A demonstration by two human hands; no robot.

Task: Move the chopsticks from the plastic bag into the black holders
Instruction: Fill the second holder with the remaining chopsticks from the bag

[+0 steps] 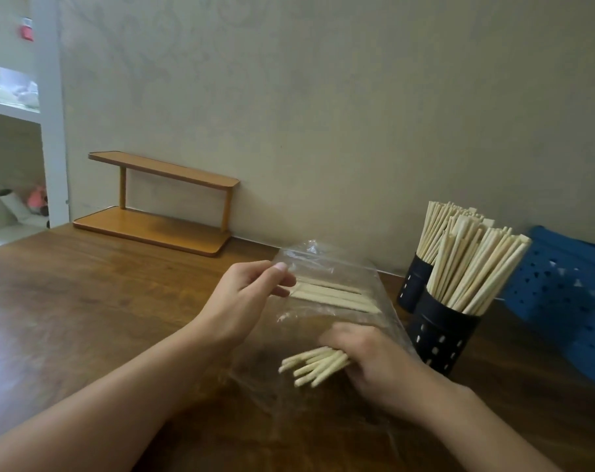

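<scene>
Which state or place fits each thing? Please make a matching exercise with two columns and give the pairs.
1. left hand
2. right hand
3. black holders
4. wooden shelf

a. against the wall
b. pinches the plastic bag
c. full of upright chopsticks
d. grips a bundle of chopsticks

Pairs: 1-b, 2-d, 3-c, 4-a

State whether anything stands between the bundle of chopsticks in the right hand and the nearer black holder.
The right hand grips the bundle inside the plastic bag, so the bag's film lies between it and the nearer black holder, which already looks crowded with chopsticks.
</scene>
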